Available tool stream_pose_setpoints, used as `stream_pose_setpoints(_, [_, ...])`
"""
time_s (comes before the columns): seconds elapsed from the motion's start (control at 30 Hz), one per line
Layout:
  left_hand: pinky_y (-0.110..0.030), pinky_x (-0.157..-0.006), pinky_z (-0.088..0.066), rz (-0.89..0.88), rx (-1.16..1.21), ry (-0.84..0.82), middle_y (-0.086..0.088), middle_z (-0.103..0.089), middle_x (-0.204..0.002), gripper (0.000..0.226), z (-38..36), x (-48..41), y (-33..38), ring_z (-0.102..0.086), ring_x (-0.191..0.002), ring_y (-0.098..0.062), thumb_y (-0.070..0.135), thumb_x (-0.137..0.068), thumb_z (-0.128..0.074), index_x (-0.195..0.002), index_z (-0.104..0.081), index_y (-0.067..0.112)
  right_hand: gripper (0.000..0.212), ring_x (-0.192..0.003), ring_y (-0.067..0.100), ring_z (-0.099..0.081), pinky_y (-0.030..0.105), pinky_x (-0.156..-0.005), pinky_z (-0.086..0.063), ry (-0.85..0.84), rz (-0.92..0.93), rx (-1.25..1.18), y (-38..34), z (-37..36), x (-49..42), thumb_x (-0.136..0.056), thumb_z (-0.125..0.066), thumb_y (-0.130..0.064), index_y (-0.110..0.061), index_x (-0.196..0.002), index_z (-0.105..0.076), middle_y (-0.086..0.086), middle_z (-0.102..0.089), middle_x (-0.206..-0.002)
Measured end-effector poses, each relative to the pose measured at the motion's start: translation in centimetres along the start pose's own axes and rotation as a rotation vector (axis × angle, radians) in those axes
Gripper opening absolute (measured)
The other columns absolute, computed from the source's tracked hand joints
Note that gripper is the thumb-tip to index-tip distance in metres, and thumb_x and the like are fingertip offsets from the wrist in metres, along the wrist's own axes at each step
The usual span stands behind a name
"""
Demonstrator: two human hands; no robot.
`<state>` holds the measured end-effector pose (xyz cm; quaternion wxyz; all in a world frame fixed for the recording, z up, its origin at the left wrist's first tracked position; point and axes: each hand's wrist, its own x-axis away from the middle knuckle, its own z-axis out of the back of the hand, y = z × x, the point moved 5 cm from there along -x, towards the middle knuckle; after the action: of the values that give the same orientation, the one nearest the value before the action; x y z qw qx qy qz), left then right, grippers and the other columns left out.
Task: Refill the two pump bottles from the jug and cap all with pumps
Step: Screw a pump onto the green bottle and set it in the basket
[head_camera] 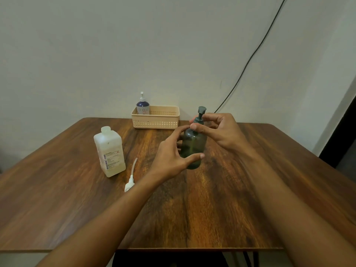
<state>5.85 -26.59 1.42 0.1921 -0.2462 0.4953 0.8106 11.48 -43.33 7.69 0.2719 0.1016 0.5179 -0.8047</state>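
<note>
Head view: centre of the table [212, 199], the green pump bottle [192, 147] stands upright. The left hand [171, 153] wraps its body, thumb across the front. The right hand [219, 132] pinches the collar under the green pump [201, 111]. Screwing on or off? Cannot tell, and the fill level is unreadable through the dark plastic.

Far side, the purple bottle [143, 106] sits in the left end of the beige basket [156, 122], pump on; that one looks finished. To the left, the white jug [109, 153] stands with its mouth open. Its loose white pump [131, 180] lies just beside it, nearer. So capping the jug is left.
</note>
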Motion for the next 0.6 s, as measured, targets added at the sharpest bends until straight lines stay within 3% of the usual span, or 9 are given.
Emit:
stream_pose_setpoints(0.27, [0.000,-0.080,-0.049,0.012,-0.018,0.006,0.015,-0.056,-0.139,0.085,0.1,-0.6,-0.3,-0.056,-0.108,0.008,0.055,-0.073,-0.088,-0.144,-0.042,0.046,0.076,-0.122,0.017,-0.072,0.047,-0.109,-0.058,0.035,-0.004,-0.064,0.1,-0.4,0.0,-0.075,-0.083,-0.056,-0.011,-0.134,-0.074,0.002,-0.078,-0.128])
stream_pose_setpoints(0.37, [-0.008,-0.081,-0.054,0.030,-0.019,0.015,0.011,-0.059,-0.141,0.084,0.2,-1.0,-0.6,-0.060,-0.114,-0.003,0.053,-0.074,-0.088,-0.144,-0.044,0.043,0.059,-0.120,0.011,-0.073,0.044,-0.108,-0.058,0.012,0.010,-0.112,0.6,-0.4,0.3,-0.080,-0.082,-0.054,-0.022,-0.129,-0.076,-0.007,-0.079,-0.123])
stream_pose_setpoints(0.47, [-0.021,-0.092,-0.056,0.063,-0.007,0.007,0.007,-0.059,-0.143,0.082,0.5,-2.1,-1.1,-0.061,-0.124,-0.013,0.048,-0.076,-0.089,-0.144,-0.045,0.037,0.053,-0.123,0.010,-0.071,0.043,-0.106,-0.059,-0.037,-0.005,-0.132,1.8,-0.3,0.6,-0.084,-0.080,-0.054,-0.032,-0.131,-0.073,-0.011,-0.077,-0.128])
stream_pose_setpoints(0.6, [-0.036,-0.102,-0.056,0.153,0.015,0.022,-0.001,-0.057,-0.148,0.085,1.1,-4.3,-2.3,-0.059,-0.130,-0.020,0.043,-0.077,-0.089,-0.147,-0.042,0.028,0.055,-0.119,0.012,-0.073,0.033,-0.088,-0.066,-0.061,-0.083,-0.164,3.7,-0.7,0.2,-0.080,-0.083,-0.052,-0.036,-0.131,-0.069,-0.012,-0.074,-0.127])
